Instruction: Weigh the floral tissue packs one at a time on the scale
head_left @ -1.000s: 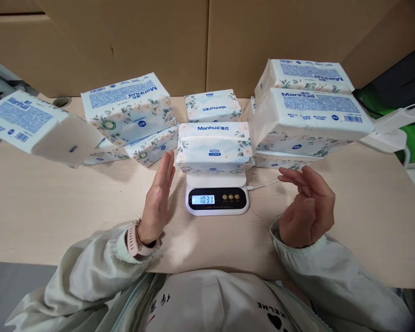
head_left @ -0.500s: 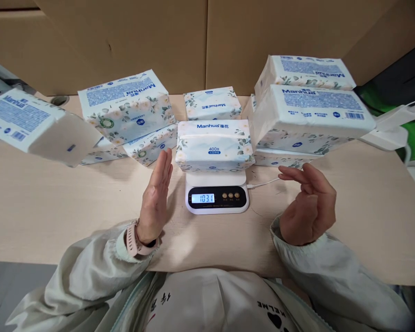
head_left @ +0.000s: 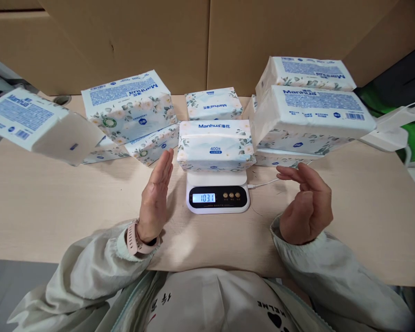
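Observation:
A white digital scale (head_left: 217, 206) stands in the middle of the table, its lit display reading 103.1. On its platform lies a floral tissue pack (head_left: 216, 145) marked Manhua, touched by neither hand. My left hand (head_left: 155, 198) is raised on edge just left of the scale, fingers stretched out and holding nothing; a pink watch strap circles that wrist. To the right of the scale, my right hand (head_left: 304, 203) hovers above the table with fingers extended and slightly bent, also without anything in it.
Several tissue packs are stacked at the left (head_left: 127, 110) and right (head_left: 318, 115); another pack (head_left: 212, 103) sits behind the scale. A white cable (head_left: 266, 183) runs right from the scale. Large cardboard boxes (head_left: 131, 46) wall off the back. A white power strip (head_left: 387, 133) lies far right.
My right hand has shifted very slightly to the left. The left hand, the pack on the scale and the reading stay the same.

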The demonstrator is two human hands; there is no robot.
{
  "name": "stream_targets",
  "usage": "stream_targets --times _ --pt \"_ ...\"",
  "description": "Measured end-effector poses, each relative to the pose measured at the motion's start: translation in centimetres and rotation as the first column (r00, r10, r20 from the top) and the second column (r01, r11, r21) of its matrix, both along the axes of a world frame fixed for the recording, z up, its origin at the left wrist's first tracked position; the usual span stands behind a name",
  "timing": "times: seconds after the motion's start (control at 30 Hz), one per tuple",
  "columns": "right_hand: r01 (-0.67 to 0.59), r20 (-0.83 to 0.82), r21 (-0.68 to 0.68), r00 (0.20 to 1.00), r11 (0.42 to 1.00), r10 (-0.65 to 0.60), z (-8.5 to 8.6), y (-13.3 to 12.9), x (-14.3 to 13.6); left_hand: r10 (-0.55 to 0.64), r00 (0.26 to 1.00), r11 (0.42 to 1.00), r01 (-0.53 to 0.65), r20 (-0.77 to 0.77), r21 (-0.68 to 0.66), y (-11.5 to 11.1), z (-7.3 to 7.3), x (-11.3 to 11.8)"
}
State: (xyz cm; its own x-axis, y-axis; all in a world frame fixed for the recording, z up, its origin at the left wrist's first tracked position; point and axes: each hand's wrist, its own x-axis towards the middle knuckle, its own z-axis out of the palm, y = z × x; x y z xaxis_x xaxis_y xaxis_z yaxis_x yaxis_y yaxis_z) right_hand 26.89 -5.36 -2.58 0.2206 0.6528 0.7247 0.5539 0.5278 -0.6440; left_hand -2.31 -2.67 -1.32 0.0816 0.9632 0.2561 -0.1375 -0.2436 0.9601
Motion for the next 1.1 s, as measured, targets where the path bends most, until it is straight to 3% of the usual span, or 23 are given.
stream_targets --times 0.53,0.83,0.93,1.0,1.1 --pt "0.003 -0.026 0.019 1.000 1.000 -0.002 0.0 0.1 -0.2 0.042 0.999 0.999 -0.041 0.021 -0.034 0.0 0.2 0.1" --pt "0.059 -0.010 -0.058 0.998 0.997 -0.060 -0.8 0.3 0.0 0.053 0.997 0.995 -0.048 0.056 -0.087 0.3 -0.1 -0.1" --pt "0.016 0.020 -0.135 1.000 0.991 -0.013 -0.5 0.5 0.0 0.057 0.996 0.991 -0.049 0.062 -0.122 0.5 -0.3 -0.2" --pt "-0.089 -0.038 -0.286 0.996 0.954 0.081 0.1 0.8 -0.2 0.055 0.997 0.990 -0.046 0.062 -0.132 0.9 -0.4 0.0" --pt "-0.295 -0.235 -0.487 0.951 0.822 0.202 1.5 1.6 -0.9 -0.037 0.997 0.991 0.045 0.061 -0.130 1.7 0.1 0.6"
